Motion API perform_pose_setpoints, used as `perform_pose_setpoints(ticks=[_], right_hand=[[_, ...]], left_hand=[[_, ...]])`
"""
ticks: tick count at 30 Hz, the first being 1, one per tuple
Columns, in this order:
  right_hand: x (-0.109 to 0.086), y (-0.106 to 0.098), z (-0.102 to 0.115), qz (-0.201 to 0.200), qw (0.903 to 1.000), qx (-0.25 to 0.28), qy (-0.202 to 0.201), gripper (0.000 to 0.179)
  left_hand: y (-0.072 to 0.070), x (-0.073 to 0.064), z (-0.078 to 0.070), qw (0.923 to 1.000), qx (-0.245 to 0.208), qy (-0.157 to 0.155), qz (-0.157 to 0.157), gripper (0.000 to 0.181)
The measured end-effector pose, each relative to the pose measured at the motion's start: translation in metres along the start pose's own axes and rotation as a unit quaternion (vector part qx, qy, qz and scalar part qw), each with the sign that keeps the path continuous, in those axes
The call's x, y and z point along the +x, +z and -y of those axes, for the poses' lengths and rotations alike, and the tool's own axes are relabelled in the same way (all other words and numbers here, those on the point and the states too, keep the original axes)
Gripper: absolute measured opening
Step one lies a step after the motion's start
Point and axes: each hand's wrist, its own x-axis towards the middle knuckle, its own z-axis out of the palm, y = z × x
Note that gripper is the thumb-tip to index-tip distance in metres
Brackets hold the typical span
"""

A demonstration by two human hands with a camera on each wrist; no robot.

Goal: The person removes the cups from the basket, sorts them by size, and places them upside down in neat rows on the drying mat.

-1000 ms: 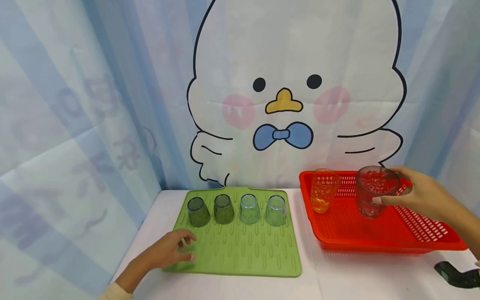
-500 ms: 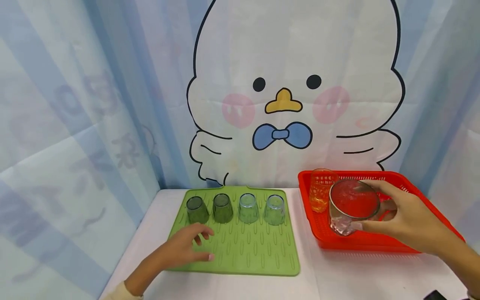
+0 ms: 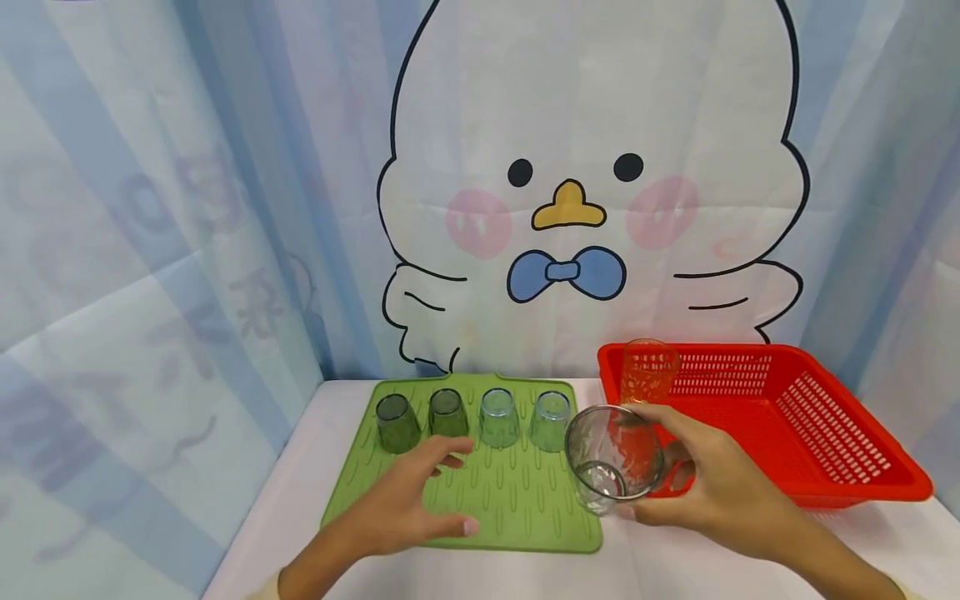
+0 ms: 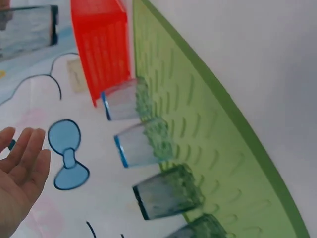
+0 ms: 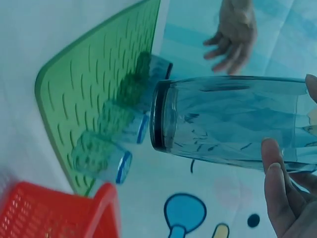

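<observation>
My right hand (image 3: 705, 479) grips a clear drinking glass (image 3: 592, 442) near its rim, between the thumb and fingers. The glass is tilted, mouth toward me, in front of the drying mat's right edge. In the right wrist view its thick base (image 5: 159, 116) points away from the hand. Over the green drying mat (image 3: 517, 508) my left hand (image 3: 405, 496) hovers with relaxed fingers, holding nothing. Along the mat's back stand upside-down glasses: two dark ones (image 3: 397, 425) on the left and two pale bluish ones (image 3: 498, 419) on the right.
A red plastic basket (image 3: 825, 492) stands right of the mat. An orange-tinted glass (image 3: 649, 367) is in its back left corner, partly hidden by the held glass. A curtain (image 3: 720, 100) with a cartoon bird hangs behind the white table (image 3: 540, 575).
My right hand has carried the clear glass out from above the basket, leftward and toward me, to the mat's edge. My left hand has moved right over the mat.
</observation>
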Motion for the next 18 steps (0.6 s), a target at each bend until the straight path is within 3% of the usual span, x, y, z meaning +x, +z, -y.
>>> perform_pose_setpoints(ticks=[7, 13, 18], right_hand=[[0.006, 0.031, 0.009, 0.033, 0.9989, 0.016, 0.028, 0.082], [0.011, 0.055, 0.009, 0.075, 0.9957, 0.042, 0.032, 0.084], [0.013, 0.068, 0.008, 0.095, 0.9935, 0.057, 0.024, 0.085]], left_hand=[[0.011, 0.006, -0.022, 0.9981, -0.013, 0.057, -0.018, 0.088], [0.018, 0.009, -0.031, 0.9970, -0.034, 0.069, -0.003, 0.095], [0.020, 0.011, -0.034, 0.9979, 0.000, 0.065, 0.007, 0.100]])
